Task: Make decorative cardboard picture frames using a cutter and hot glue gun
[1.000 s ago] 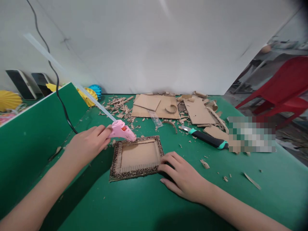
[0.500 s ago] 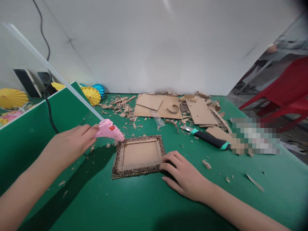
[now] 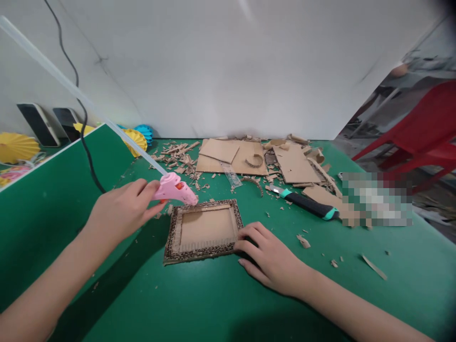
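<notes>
My left hand is closed around the handle of a pink hot glue gun. A long clear glue stick rises from its back end. The nozzle is over the far edge of a small rectangular cardboard frame, whose rim shows corrugated strips around a flat brown base. Whether the nozzle touches the rim, I cannot tell. My right hand rests on the table with its curled fingertips holding the frame's right edge, the thumb lying apart and lower.
A utility knife with its blade out lies right of the frame. Cardboard sheets and scraps spread along the wall. A green panel stands at left, a black cord hanging over it. Behind are yellow paper fans.
My left hand has moved the glue gun to the right along the frame's far edge, away from the far left corner. My right hand stays at the frame's right edge.
</notes>
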Motion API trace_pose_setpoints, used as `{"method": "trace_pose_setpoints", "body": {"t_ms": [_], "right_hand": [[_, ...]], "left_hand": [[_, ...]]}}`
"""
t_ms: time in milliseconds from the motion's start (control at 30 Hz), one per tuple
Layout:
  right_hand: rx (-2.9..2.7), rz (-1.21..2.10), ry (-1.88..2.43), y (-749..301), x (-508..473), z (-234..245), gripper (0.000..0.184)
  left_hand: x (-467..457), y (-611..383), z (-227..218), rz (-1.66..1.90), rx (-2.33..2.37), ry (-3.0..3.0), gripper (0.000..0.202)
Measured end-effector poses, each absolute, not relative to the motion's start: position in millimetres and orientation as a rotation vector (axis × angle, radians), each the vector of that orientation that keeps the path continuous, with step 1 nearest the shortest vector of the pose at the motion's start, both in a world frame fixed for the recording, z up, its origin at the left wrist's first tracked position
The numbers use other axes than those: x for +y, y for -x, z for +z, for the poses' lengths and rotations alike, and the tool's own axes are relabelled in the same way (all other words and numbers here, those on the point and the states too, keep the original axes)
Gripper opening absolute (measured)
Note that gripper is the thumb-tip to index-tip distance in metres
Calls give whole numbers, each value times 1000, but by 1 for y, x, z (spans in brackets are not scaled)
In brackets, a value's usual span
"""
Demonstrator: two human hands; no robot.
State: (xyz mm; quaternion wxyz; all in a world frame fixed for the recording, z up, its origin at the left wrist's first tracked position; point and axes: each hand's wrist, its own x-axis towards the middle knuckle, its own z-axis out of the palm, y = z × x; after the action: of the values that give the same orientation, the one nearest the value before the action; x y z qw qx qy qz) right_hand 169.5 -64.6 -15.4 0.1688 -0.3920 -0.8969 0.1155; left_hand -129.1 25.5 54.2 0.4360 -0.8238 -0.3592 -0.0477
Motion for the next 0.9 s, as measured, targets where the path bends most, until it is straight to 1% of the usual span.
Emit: {"method": "trace_pose_setpoints", "body": {"t_ms": [333, 633, 900], "right_hand": [[-2567, 328, 1119, -170, -64, -15, 18], [-2571, 321, 1118, -171, -64, -16, 19], [-2567, 318, 1115, -172, -64, -17, 18]], "left_hand": [[44, 77, 46, -319, -740, 2229, 22], [47, 81, 43, -329, -697, 2290, 17], [46, 89, 42, -324, -719, 2323, 19]]}}
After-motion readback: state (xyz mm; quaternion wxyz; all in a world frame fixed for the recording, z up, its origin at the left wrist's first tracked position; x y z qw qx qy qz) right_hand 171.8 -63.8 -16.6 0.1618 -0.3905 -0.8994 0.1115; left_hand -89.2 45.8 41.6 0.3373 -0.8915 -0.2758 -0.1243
